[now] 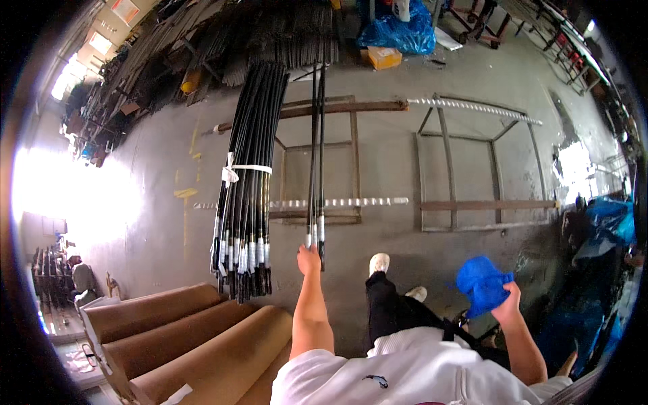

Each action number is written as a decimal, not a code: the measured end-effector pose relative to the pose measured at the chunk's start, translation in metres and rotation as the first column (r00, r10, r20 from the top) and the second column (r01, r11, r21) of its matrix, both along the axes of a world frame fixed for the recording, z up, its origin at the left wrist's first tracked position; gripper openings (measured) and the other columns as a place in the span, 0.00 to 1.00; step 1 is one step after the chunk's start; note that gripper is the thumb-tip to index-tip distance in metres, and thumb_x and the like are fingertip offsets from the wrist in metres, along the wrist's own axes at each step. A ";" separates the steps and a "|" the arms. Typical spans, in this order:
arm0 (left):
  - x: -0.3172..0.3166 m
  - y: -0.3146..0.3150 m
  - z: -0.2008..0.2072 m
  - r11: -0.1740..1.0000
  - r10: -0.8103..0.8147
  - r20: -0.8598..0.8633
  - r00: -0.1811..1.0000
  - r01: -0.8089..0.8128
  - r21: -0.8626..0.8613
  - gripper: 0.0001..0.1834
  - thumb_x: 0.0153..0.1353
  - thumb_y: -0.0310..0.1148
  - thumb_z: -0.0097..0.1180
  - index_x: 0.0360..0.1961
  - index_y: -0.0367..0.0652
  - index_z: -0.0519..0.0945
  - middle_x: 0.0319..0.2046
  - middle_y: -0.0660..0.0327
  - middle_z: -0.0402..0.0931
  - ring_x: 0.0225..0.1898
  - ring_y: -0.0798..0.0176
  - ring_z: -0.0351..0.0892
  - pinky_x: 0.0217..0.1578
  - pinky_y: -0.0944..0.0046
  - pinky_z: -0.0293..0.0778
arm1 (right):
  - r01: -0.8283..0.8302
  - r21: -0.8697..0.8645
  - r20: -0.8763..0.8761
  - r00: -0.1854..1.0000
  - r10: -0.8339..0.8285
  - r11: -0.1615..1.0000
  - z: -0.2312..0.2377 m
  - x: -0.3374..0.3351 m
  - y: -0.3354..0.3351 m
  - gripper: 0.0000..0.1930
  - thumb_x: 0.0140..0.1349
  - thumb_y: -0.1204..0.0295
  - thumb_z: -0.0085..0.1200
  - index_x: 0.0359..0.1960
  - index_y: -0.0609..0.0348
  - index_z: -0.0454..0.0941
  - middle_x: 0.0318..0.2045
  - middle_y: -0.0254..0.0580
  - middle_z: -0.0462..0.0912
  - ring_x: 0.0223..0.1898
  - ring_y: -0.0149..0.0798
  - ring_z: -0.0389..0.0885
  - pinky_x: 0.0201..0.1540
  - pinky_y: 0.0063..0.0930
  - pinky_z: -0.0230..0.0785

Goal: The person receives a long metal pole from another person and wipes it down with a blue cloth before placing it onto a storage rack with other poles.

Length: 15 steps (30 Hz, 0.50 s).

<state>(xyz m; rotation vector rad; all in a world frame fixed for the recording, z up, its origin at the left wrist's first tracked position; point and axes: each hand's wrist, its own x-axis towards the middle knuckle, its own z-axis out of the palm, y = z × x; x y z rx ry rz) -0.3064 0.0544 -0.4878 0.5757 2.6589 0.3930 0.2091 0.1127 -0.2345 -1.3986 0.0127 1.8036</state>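
My left hand is closed at the near end of a few loose black rods, around a white-banded part. These rods lie across the metal frame, pointing away from me. Left of them rests a thick bundle of black rods with white bands near its close end. A white tie is knotted around that bundle. On the right, my right hand grips a crumpled blue cloth by its edge; the fingertips are partly hidden by it.
Two low metal frames stand on the grey floor. Large brown rolls lie at lower left. Long metal stock is piled at the back, near a blue plastic bag and an orange box. Blue sheeting is at far right.
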 end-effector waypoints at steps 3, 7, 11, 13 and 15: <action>-0.007 0.004 -0.020 0.991 -0.133 0.007 0.991 0.133 -0.003 0.23 0.51 0.43 0.59 0.43 0.39 0.71 0.41 0.49 0.70 0.48 0.47 0.68 0.44 0.52 0.68 | 0.004 0.021 0.022 1.000 -0.005 1.000 0.002 -0.001 -0.001 0.26 0.39 0.65 0.43 0.47 0.55 0.68 0.44 0.46 0.73 0.44 0.51 0.71 0.47 0.47 0.65; 0.003 0.024 -0.020 0.954 -0.299 -0.072 0.951 0.300 0.004 0.34 0.41 0.42 0.66 0.47 0.38 0.68 0.47 0.48 0.66 0.53 0.47 0.61 0.52 0.51 0.60 | 0.054 0.046 -0.006 0.999 -0.054 0.997 0.000 -0.011 0.007 0.28 0.38 0.66 0.42 0.47 0.55 0.68 0.44 0.46 0.74 0.43 0.52 0.73 0.45 0.49 0.67; 0.004 0.033 -0.017 0.976 -0.196 -0.032 0.980 0.191 -0.109 0.33 0.40 0.38 0.64 0.49 0.43 0.67 0.47 0.52 0.68 0.52 0.45 0.63 0.51 0.50 0.62 | 0.041 -0.007 -0.023 0.999 -0.041 0.999 -0.005 -0.019 0.013 0.29 0.36 0.66 0.42 0.47 0.56 0.68 0.44 0.47 0.74 0.43 0.53 0.72 0.45 0.50 0.66; -0.001 0.043 -0.005 0.976 -0.193 0.004 0.981 0.192 -0.102 0.30 0.41 0.36 0.63 0.48 0.44 0.67 0.46 0.52 0.68 0.51 0.45 0.64 0.50 0.51 0.63 | 0.029 -0.004 -0.043 0.999 -0.029 1.000 -0.002 -0.025 0.014 0.29 0.36 0.65 0.42 0.47 0.58 0.68 0.44 0.48 0.73 0.43 0.53 0.71 0.46 0.48 0.65; -0.006 0.047 0.002 0.971 -0.223 0.014 0.975 0.223 -0.088 0.28 0.42 0.36 0.62 0.46 0.43 0.68 0.45 0.51 0.69 0.51 0.46 0.64 0.50 0.51 0.63 | 0.005 -0.021 -0.084 0.996 -0.007 1.000 -0.002 -0.026 0.015 0.31 0.34 0.66 0.42 0.48 0.61 0.68 0.45 0.50 0.72 0.43 0.54 0.71 0.47 0.49 0.64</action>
